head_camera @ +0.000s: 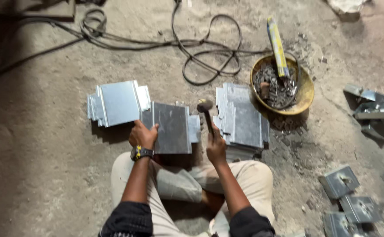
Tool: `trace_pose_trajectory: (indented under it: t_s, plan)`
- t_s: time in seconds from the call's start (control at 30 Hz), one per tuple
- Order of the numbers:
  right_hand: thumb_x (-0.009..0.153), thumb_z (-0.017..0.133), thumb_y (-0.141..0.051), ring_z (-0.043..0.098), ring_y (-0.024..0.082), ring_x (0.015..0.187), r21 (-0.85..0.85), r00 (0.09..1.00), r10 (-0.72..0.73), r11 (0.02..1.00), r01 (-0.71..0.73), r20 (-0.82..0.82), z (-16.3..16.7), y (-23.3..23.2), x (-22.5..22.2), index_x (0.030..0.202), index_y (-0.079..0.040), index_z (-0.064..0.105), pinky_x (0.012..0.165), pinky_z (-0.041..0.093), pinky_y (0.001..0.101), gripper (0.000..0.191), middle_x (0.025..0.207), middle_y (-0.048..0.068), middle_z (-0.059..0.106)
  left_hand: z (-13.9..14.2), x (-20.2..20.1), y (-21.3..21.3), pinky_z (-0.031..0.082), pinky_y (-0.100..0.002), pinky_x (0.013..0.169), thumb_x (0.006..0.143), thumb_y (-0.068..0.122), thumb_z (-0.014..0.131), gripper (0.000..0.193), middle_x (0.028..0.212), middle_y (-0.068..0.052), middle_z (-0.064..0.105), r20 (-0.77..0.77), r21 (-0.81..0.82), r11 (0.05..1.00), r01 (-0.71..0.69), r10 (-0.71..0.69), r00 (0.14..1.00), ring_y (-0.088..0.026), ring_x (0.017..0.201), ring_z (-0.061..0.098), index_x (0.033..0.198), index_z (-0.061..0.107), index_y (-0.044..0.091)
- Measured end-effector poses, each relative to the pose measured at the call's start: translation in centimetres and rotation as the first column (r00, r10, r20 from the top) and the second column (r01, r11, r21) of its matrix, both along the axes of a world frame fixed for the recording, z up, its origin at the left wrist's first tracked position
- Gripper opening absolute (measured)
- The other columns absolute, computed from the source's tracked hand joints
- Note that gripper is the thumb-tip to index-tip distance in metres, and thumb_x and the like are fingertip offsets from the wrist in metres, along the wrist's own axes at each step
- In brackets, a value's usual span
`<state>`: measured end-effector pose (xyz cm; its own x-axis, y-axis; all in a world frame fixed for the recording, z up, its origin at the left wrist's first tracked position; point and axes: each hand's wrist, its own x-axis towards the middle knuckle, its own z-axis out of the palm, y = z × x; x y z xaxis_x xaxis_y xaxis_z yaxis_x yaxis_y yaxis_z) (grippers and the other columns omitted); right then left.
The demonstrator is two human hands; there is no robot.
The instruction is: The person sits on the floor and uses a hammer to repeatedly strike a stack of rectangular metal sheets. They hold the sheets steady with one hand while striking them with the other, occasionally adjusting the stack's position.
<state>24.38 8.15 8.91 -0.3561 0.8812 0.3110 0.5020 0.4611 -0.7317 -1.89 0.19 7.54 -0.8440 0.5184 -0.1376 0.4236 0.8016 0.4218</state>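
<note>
**Hammer raised over a folded sheet on a dusty floor**

Dusty, gritty concrete floor fills the view, with black cables looped across its far side. A person sits cross-legged on it. Their left hand, a watch at the wrist, presses flat on the near-left corner of a grey sheet-metal piece lying just in front of the knees, probably to keep it from shifting. Their right hand is closed tight around the handle of a hammer, whose head is lifted just beside the piece's right edge.

Stacks of similar sheet pieces lie close on both sides, one to the left and one to the right, within easy reach. A yellow bowl of small dark metal bits sits beyond the right stack. Smaller folded metal parts are scattered at the right.
</note>
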Motion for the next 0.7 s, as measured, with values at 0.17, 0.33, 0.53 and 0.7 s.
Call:
trace_pose_trajectory:
  t_s: [0.17, 0.33, 0.53, 0.7]
  plan:
    - [0.100, 0.056, -0.009, 0.072, 0.042, 0.092, -0.063, 0.999, -0.012, 0.998, 0.009, -0.044, -1.1, -0.7, 1.1, 0.140, -0.009, 0.056, 0.069, 0.056, 0.0481, 0.040, 0.105, 0.028, 0.072, 0.5, -0.2, -0.1, 0.058, -0.051, 0.077, 0.076, 0.056, 0.083, 0.068, 0.099, -0.023, 0.073, -0.001, -0.016, 1.000, -0.017, 0.017, 1.000, -0.042, 0.092, 0.072, 0.113, 0.057, 0.004]
    - [0.100, 0.057, -0.010, 0.067, 0.036, 0.065, -0.204, 0.998, -0.012, 0.979, 0.026, 0.069, -1.9, -0.8, 1.9, 0.139, -0.013, 0.058, 0.061, 0.051, 0.0474, 0.040, 0.083, 0.024, 0.070, 1.4, 0.0, 0.2, 0.058, -0.050, 0.078, 0.078, 0.053, 0.083, 0.065, 0.097, -0.022, 0.073, 0.045, -0.019, 1.000, -0.001, 0.002, 0.999, -0.042, 0.091, 0.073, 0.111, 0.057, 0.004]
    - [0.102, 0.052, -0.008, 0.059, 0.021, 0.052, -0.233, 0.998, -0.032, 0.972, 0.019, -0.050, -0.2, -1.5, 2.8, 0.150, -0.017, 0.048, 0.050, 0.045, 0.0384, 0.049, 0.071, 0.015, 0.066, 1.8, -0.6, 1.5, 0.059, -0.048, 0.075, 0.081, 0.051, 0.083, 0.063, 0.090, -0.022, 0.073, 0.014, -0.013, 0.998, 0.057, -0.056, 0.998, -0.039, 0.085, 0.074, 0.110, 0.054, 0.003]
    - [0.099, 0.049, -0.004, 0.062, 0.014, 0.053, -0.118, 0.994, 0.024, 0.992, -0.037, -0.104, -0.4, -1.8, 2.8, 0.155, -0.017, 0.042, 0.050, 0.048, 0.0336, 0.058, 0.077, 0.010, 0.071, 1.5, -1.1, 2.2, 0.060, -0.047, 0.073, 0.082, 0.050, 0.082, 0.060, 0.088, -0.021, 0.073, 0.047, -0.025, 0.998, 0.051, -0.050, 0.998, -0.038, 0.082, 0.075, 0.108, 0.053, 0.004]
